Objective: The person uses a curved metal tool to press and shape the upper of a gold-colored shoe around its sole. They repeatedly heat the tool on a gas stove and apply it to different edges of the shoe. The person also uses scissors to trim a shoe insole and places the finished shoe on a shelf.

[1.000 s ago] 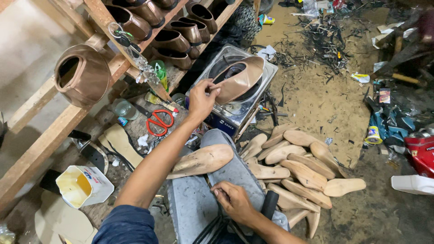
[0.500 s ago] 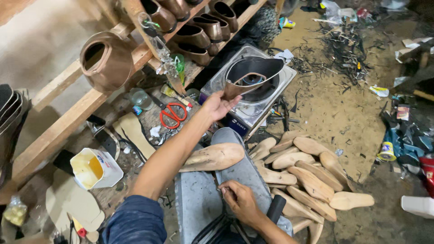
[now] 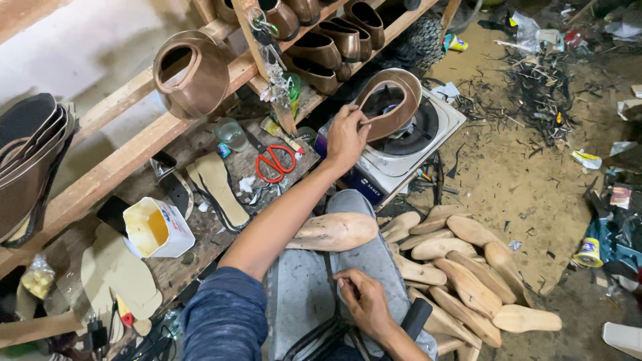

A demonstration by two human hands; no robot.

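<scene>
My left hand (image 3: 346,137) grips a brown leather shoe upper (image 3: 391,103) by its edge and holds it above the burner of a small white gas stove (image 3: 428,137). My right hand (image 3: 364,301) rests on my lap on grey trousers, fingers curled, and I cannot tell if it holds anything. A wooden shoe last (image 3: 334,232) lies across my left knee, just under my outstretched left forearm.
A pile of several wooden lasts (image 3: 461,267) lies on the dirt floor to my right. Red-handled scissors (image 3: 273,162), insoles (image 3: 221,187) and a white glue tub (image 3: 157,227) sit on the low bench. Brown uppers (image 3: 321,40) line the wooden rack above.
My left hand has lifted the leather upper and turned it on edge over the stove burner. The view has shifted left and closer. My right hand has stayed on my lap.
</scene>
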